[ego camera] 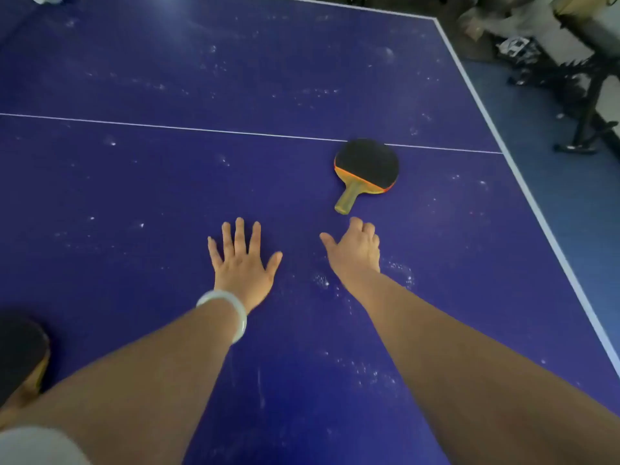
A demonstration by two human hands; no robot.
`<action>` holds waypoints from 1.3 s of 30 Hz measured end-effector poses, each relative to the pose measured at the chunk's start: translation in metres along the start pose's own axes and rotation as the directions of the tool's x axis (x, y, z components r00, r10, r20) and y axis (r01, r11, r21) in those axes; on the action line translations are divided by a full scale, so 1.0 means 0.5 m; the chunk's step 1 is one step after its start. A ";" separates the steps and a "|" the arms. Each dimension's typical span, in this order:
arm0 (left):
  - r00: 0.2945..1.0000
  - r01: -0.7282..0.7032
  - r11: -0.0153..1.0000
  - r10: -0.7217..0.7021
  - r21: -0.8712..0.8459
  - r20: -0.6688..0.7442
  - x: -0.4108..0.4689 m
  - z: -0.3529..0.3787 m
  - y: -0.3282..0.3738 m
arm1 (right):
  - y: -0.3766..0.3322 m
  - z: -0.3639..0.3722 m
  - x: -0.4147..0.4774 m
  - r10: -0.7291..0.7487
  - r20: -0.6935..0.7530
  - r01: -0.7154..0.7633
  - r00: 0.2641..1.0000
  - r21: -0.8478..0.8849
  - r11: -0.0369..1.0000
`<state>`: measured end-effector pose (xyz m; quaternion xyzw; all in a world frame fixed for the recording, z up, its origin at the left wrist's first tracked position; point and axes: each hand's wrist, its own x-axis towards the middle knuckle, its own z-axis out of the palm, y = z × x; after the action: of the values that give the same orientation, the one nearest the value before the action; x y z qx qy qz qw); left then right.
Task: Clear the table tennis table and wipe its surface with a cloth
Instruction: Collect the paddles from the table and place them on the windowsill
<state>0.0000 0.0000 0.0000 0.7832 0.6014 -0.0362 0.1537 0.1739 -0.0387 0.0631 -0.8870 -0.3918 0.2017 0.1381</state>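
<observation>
Two bare hands are over the blue worktop (134, 182) in the lower middle of the frame. The left hand (241, 263) rests flat on the surface, palm down. Its fingers (239, 234) are straight and spread wide, and it holds nothing. A white bangle (225, 312) sits around its wrist. The right hand (355, 251) is a little to the right and apart from the left one. Its fingers are bent loosely downward, the thumb is stretched out to the left, and nothing is inside them. I cannot tell if this hand touches the surface or hangs just above it.

Just above the right hand, right of the centre of the frame, a paddle (367, 162) lies flat on the worktop. Its black rubber side faces up, and its wooden handle (348, 198) points to the lower left. The end of the handle is near the right hand but does not touch it. The round blade covers a small part of the thin white line (167, 126) which crosses the worktop from left to right.

A second paddle (20, 350), also dark on top, shows at the lower left edge of the frame, partly hidden behind the left forearm. Many pale dusty spots (399, 270) are scattered on the blue surface. A white border line (523, 182) marks the right edge of the worktop. Beyond it, at the upper right, there is a blue floor (570, 203) and a blurred black stand (583, 122).
</observation>
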 end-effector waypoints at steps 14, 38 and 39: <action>0.995 0.013 0.997 -0.005 0.077 -0.104 0.001 0.026 -0.002 | -0.061 0.047 0.227 0.325 -0.226 -0.298 0.918 0.147 0.943; 0.994 0.029 0.996 -0.019 0.085 -0.111 -0.003 0.023 0.000 | 0.077 0.042 -0.019 0.232 0.036 -0.232 0.972 0.304 0.924; 0.993 0.027 0.996 -0.017 0.084 -0.114 -0.004 0.022 0.000 | 0.082 0.046 -0.038 0.227 0.028 -0.224 0.973 0.315 0.922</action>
<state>0.0007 -0.0051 -0.0100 0.7833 0.6156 -0.0189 0.0851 0.1775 -0.0780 0.0309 -0.8935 -0.2491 0.2724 0.2558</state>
